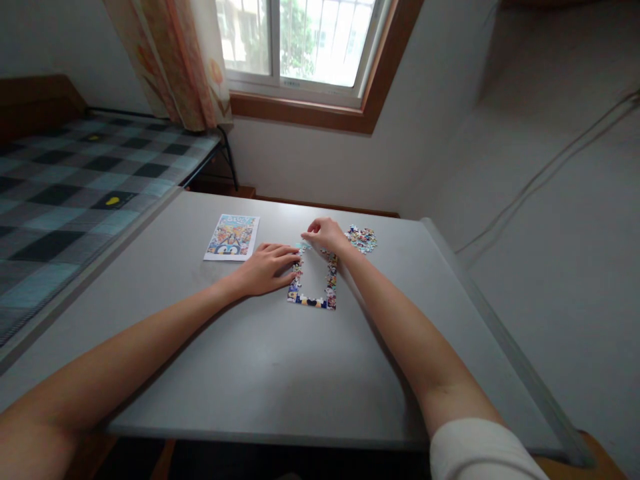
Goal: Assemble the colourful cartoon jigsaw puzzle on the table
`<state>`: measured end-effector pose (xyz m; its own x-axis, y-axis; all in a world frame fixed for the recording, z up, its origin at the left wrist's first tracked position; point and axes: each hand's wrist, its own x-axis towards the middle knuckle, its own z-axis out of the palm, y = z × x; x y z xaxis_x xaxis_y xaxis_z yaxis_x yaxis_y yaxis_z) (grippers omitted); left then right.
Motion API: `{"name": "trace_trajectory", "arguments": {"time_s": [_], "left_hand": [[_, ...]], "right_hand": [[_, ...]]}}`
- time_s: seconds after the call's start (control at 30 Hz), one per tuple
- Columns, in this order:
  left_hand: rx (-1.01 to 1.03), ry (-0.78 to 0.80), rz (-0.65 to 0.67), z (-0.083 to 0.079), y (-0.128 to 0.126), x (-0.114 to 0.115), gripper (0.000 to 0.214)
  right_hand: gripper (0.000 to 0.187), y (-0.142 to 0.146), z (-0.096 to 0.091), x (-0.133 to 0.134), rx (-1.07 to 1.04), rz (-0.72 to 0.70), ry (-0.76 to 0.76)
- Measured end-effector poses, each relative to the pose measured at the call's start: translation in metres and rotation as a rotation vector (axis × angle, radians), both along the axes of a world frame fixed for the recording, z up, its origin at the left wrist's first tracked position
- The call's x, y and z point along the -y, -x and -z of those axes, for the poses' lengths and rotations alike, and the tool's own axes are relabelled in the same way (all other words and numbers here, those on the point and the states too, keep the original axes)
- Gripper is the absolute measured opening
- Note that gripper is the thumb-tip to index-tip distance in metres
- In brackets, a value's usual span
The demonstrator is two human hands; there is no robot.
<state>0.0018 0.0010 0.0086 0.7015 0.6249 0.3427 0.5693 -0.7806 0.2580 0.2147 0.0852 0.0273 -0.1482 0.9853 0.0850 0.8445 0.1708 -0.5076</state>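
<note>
A jigsaw border (313, 283) lies as a hollow rectangle near the middle of the grey table (280, 373). My left hand (265, 268) rests flat beside its left edge, fingers stretched out and touching the upper left pieces. My right hand (324, 233) is at the frame's top edge, its fingers pinched together on a small puzzle piece at the top left corner. A pile of loose puzzle pieces (362, 239) lies just right of that hand. A colourful reference picture (232, 237) lies flat to the left of my left hand.
A bed with a checked cover (65, 193) stands against the table's left side. Behind the table are a white wall, a window (300, 40) and a curtain (175, 60). The table's right rim (500, 333) borders the pale floor.
</note>
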Motion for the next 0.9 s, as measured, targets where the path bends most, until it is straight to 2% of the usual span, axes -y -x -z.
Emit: {"name": "trace_trajectory", "arguments": {"time_s": [0.17,0.33,0.5,0.7,0.9], "left_hand": [[-0.012,-0.017,-0.005,-0.001,0.000,0.000,0.036],[-0.008,-0.007,-0.002,-0.002,0.000,0.001,0.036],[0.011,0.016,-0.006,-0.002,-0.001,0.001,0.035],[0.010,0.011,-0.005,-0.001,-0.001,0.000,0.035],[0.016,0.014,-0.003,0.001,0.000,0.000,0.036]], "right_hand": [[0.020,0.007,0.004,-0.001,-0.001,0.002,0.054],[0.015,0.000,0.006,-0.003,-0.221,-0.030,0.086],[0.010,-0.020,-0.005,0.003,-0.439,-0.103,0.119],[0.009,-0.033,-0.012,0.016,-0.399,-0.135,0.267],[0.009,-0.027,-0.009,0.021,-0.334,-0.093,0.255]]}}
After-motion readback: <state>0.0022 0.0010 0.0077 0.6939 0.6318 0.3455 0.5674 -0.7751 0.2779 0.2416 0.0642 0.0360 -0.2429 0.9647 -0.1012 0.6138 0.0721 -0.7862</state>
